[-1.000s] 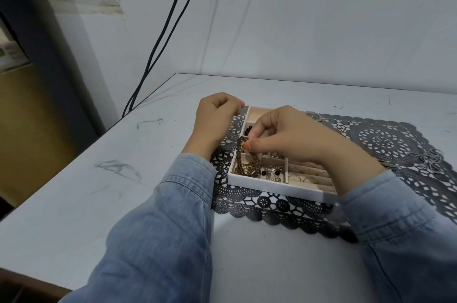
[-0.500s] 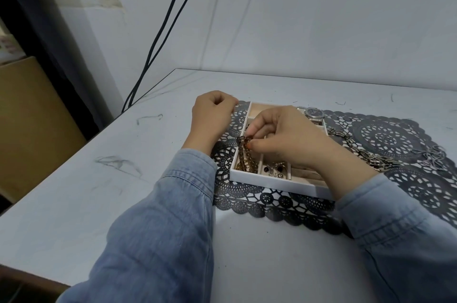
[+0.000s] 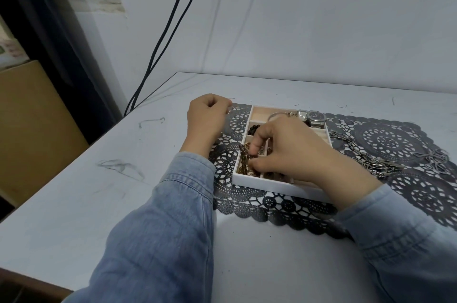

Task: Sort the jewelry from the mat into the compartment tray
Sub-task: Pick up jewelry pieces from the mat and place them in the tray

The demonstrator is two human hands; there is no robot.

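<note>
A white compartment tray (image 3: 272, 183) sits on a black lace mat (image 3: 400, 144). My right hand (image 3: 291, 152) reaches into the tray's near-left compartment and pinches a gold-brown chain (image 3: 243, 155) between thumb and fingers. My left hand (image 3: 206, 118) rests as a loose fist on the mat's left edge, beside the tray, holding nothing I can see. A silver watch (image 3: 314, 117) and a thin bangle (image 3: 277, 115) lie in the far part of the tray. Dark beads (image 3: 253, 128) fill a left compartment. A silver chain (image 3: 371, 161) lies on the mat to the right.
The pale table (image 3: 99, 179) ends at a left edge, with a brown cabinet (image 3: 29, 124) beyond it. Two black cables (image 3: 168, 30) run down the wall behind. More silver links (image 3: 435, 159) lie at the mat's far right.
My right hand has lowered the gold-brown chain into the near-left compartment. The view has shifted, and the watch and bangle now show beyond the hand. My left hand stays put.
</note>
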